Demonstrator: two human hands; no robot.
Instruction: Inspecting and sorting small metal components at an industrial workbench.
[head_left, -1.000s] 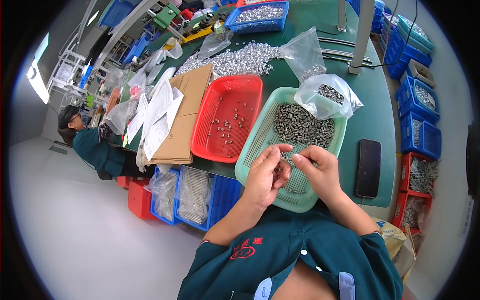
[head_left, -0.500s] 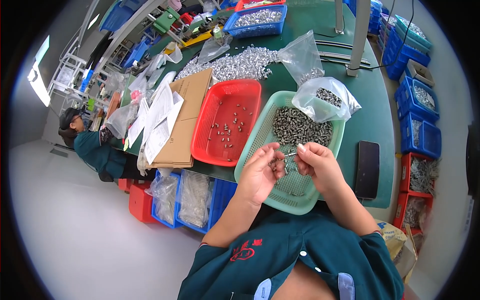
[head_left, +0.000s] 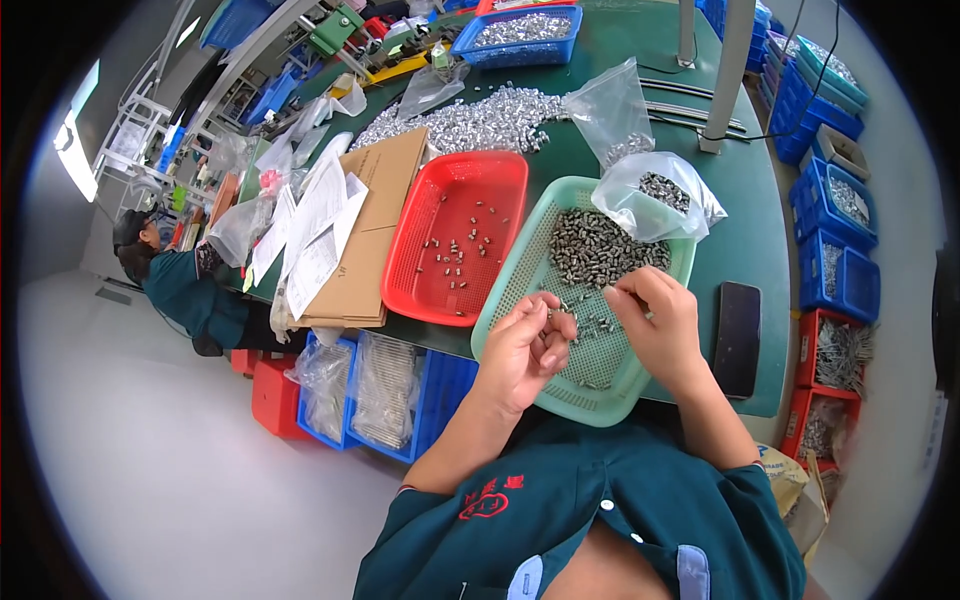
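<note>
Left hand (head_left: 527, 347) and right hand (head_left: 655, 325) hover close together (fingers curled, pinching).

Shiny metal parts (head_left: 590, 245), matt perforated plastic green tray (head_left: 520, 285), glossy clear bag (head_left: 655, 195).

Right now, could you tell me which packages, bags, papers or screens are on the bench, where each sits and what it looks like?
Clear plastic bag: on the green basket's far right corner, holding small metal parts.
Second clear bag: behind it on the green table, nearly empty.
Flat brown cardboard: left of the red basket.
White paper sheets: lying on the cardboard's left side.
Black phone: right of the right hand, screen dark.
</note>
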